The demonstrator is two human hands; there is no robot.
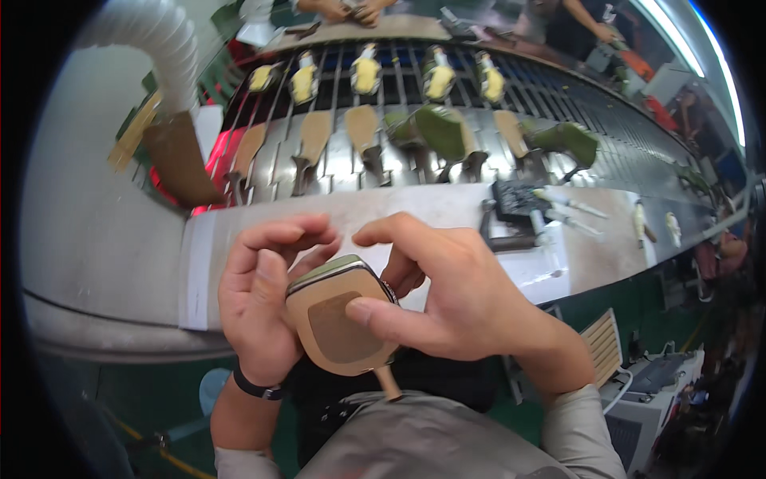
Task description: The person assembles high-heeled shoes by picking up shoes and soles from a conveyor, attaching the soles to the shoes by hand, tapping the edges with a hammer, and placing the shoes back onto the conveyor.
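A high-heeled shoe is held in front of my body with its sole turned up. The sole is tan with a darker rounded patch, a strip of green upper shows at the far edge, and a narrow tan heel points toward me. My left hand cradles the shoe's left side with bent fingers. From the right, my right hand grips it, the thumb pressing on the dark patch and the index finger arched above the far edge. Its other fingers are partly hidden behind the shoe.
Beyond the pale bench, a slatted metal conveyor carries tan-soled shoes, green boots and shoes with yellow undersides. A black block, brushes and a hammer-like tool lie at right. A white hose hangs left.
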